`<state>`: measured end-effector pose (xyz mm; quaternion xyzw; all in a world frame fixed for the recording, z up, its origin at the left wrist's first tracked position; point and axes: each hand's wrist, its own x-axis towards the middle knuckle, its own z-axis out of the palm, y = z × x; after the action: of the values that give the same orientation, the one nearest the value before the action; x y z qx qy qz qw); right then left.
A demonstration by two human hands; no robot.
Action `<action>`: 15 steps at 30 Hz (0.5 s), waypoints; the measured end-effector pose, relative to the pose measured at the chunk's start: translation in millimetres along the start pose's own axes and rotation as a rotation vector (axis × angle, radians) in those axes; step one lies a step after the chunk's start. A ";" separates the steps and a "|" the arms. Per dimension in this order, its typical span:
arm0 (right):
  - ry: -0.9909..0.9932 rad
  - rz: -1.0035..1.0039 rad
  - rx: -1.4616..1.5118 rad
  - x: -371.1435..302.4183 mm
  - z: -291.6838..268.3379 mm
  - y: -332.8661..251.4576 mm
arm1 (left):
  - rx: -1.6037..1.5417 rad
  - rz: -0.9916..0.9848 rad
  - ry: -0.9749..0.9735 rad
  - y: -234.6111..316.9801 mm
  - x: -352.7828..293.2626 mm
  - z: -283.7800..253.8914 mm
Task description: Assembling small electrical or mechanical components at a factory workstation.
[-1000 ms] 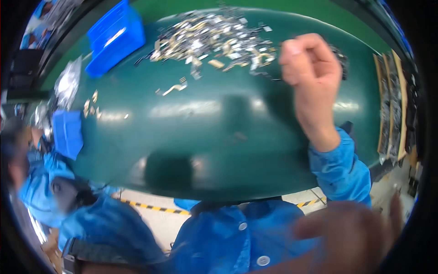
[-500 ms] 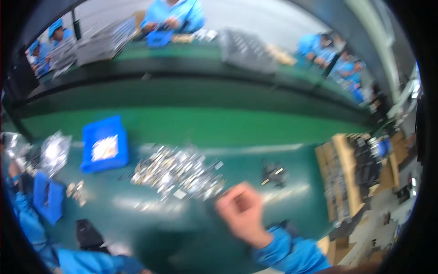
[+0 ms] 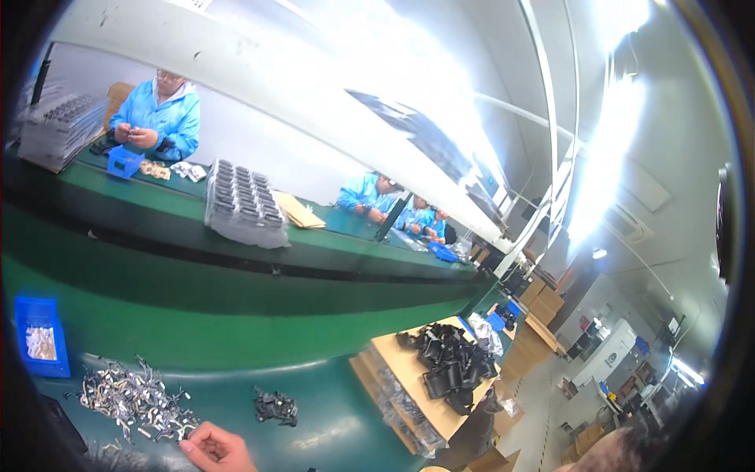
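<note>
At the lower edge is my right hand (image 3: 217,450), its thumb and fingers curled together in a pinch. The fingertips touch or nearly touch the right edge of a pile of small silvery and cream metal-looking parts (image 3: 138,400). Whatever the pinch holds, if anything, is too small to make out. Farther right on the green table lies a small cluster of black parts (image 3: 275,407). My left hand does not show.
A blue bin (image 3: 53,368) with pale pieces stands at the left. On the right, black moulded parts (image 3: 448,377) lie on cardboard over stacked trays (image 3: 393,405). Across the raised bench, a co-worker (image 3: 161,118) sits near a clear tray stack (image 3: 244,206); more people work farther right.
My view has swung up and to the right, so the table sits lower and farther left. The right hand stays beside the pile, still curled.
</note>
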<state>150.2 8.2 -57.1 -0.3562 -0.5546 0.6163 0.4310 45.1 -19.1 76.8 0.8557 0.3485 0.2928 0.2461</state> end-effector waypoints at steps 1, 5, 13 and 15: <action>-0.006 -0.003 -0.001 2.1 -2.0 -0.9 | 0.003 0.006 -0.002 0.5 4.2 0.6; -0.007 -0.008 -0.002 0.5 -5.7 -2.2 | -0.001 0.008 -0.028 4.8 15.4 -2.6; -0.045 -0.076 -0.014 15.4 -4.6 -9.2 | 0.020 -0.019 -0.015 6.7 4.3 -7.8; -0.046 -0.085 0.005 13.1 -0.1 -4.4 | 0.037 -0.024 -0.022 11.8 -1.8 -15.9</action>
<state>146.0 20.4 -52.2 -0.3169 -0.5774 0.6069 0.4448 38.7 -24.5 94.9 0.8591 0.3614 0.2737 0.2374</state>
